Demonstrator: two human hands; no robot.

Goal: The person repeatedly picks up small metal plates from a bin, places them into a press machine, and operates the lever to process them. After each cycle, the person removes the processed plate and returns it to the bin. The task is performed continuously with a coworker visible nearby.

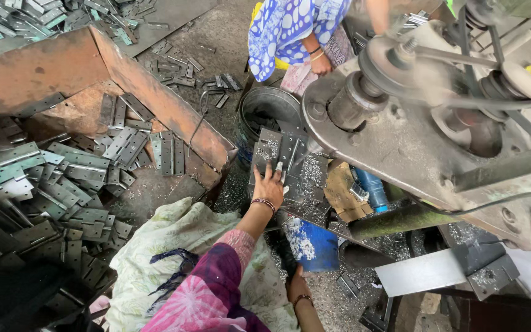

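A head-camera view looks down into a metal workshop. The left hand (270, 183), at the centre, rests with fingers spread flat on a steel plate (284, 161) littered with metal shavings, a small hinge (279, 166) at its fingertips. The right hand (296, 286), at 6 o'clock, sits low beside a blue can (312, 244); whether its fingers are open or closed cannot be told. A drill press (425, 117) fills the 2 o'clock area. A rusty bin (124, 67) at 10 o'clock holds a heap of hinges (69, 178). Another person (296, 31) in blue dotted cloth crouches at 12 o'clock by a bucket (270, 110).
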